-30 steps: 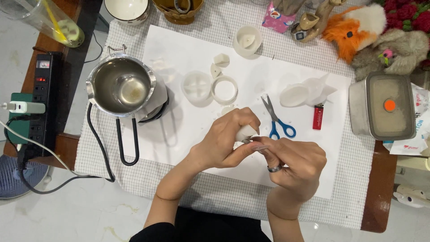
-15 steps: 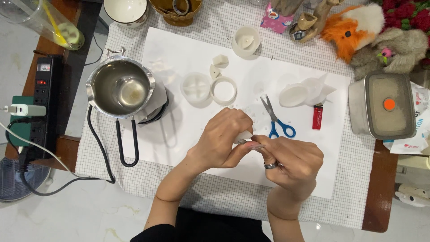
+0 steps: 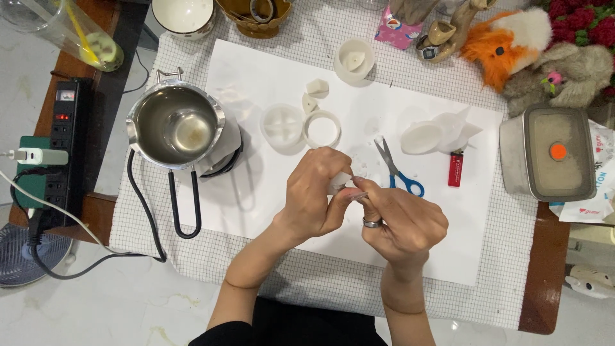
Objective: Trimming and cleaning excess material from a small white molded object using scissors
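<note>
— White wax piece, small and blocky: where do we log it?
— Just left of the blue-handled scissors, pinched in our left hand.
— Right hand?
— Closed around a thin metal tool, its tip touching the wax.

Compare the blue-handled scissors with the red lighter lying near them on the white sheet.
The scissors are longer, with grey metal blades and blue loop handles; the red lighter is a short, plain red block. The scissors lie at a slant, blades pointing up and to the left, while the lighter lies nearly straight up and down in the picture. The scissors lie closer to the right hand than the lighter does. Both rest flat on the white sheet, untouched by either hand.
</note>
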